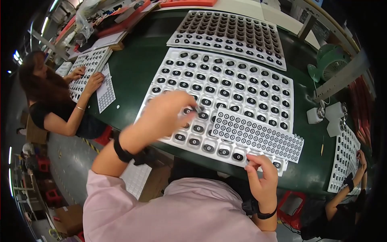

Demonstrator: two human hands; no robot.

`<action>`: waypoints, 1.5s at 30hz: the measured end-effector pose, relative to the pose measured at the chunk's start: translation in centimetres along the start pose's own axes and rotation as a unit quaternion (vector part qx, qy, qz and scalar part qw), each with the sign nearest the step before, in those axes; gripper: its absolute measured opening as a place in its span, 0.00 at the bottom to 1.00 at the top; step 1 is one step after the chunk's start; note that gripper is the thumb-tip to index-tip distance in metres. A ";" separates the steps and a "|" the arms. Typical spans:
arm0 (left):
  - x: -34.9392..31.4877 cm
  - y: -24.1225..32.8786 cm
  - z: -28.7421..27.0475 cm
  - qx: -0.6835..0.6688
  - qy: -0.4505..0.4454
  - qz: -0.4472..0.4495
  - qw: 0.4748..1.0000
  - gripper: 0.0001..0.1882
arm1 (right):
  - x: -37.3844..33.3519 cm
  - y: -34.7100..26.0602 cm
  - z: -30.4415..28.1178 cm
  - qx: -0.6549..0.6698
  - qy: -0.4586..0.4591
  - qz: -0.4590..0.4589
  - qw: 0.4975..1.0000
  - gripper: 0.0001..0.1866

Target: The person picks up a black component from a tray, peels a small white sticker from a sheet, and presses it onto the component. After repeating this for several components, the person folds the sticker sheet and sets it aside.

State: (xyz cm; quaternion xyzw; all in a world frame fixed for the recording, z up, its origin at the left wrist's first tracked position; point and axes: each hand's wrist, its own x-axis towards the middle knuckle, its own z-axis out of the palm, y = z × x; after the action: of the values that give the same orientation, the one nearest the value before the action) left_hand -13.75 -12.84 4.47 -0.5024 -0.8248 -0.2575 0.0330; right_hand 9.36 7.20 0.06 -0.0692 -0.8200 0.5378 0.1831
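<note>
A white moulded tray (159, 103) lies before me, its pockets holding small black oval parts with light round marks. Over its middle left reaches my left hand (167, 113), smeared a little by motion. Its fingertips pinch a small black oval part (198, 108). At the tray's front right edge, my right hand (263, 177) has thumb and index finger closed around a black oval part (248, 160), mostly hidden by the fingers. Between the hands, a white sheet of round black-and-white stickers (258, 134) rests across the tray's right side and covers some pockets.
Behind stands a second filled tray (229, 32) on the green table (129, 72). A green fan (328, 62) and a metal post (338, 82) are at the right. Co-workers handle trays at the left (90, 66) and right (342, 161). A thin yellow tool (322, 146) lies right.
</note>
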 end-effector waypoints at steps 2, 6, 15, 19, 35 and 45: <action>1.6 -4.6 -1.3 0.015 0.010 -0.057 0.998 0.12 | -0.4 0.0 -0.4 0.002 -0.006 0.005 1.000 0.11; 6.0 -12.5 -2.7 0.033 0.015 -0.175 0.984 0.11 | -1.4 -0.5 -1.1 -0.006 -0.036 0.008 0.999 0.10; 10.4 -23.2 0.8 0.090 -0.001 -0.198 0.976 0.10 | -2.1 -1.3 -1.2 -0.055 -0.045 0.007 0.997 0.11; 11.2 -24.4 2.0 0.091 -0.010 -0.211 0.973 0.11 | -2.4 -0.8 -1.2 -0.066 -0.029 0.036 0.997 0.11; 13.5 -20.7 3.8 0.068 -0.060 -0.191 0.977 0.12 | -2.0 -1.0 -1.3 -0.090 -0.018 0.058 0.994 0.10; 12.2 -20.6 -0.1 0.003 0.075 -0.110 0.991 0.10 | -1.5 0.8 -5.6 -0.129 0.043 0.047 0.990 0.06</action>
State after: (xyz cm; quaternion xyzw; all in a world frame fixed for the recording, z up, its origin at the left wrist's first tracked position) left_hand -37.19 -10.48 0.26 -0.3877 -0.8710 -0.2941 0.0678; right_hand 12.80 11.82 0.97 -0.1536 -0.8695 0.4323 0.1829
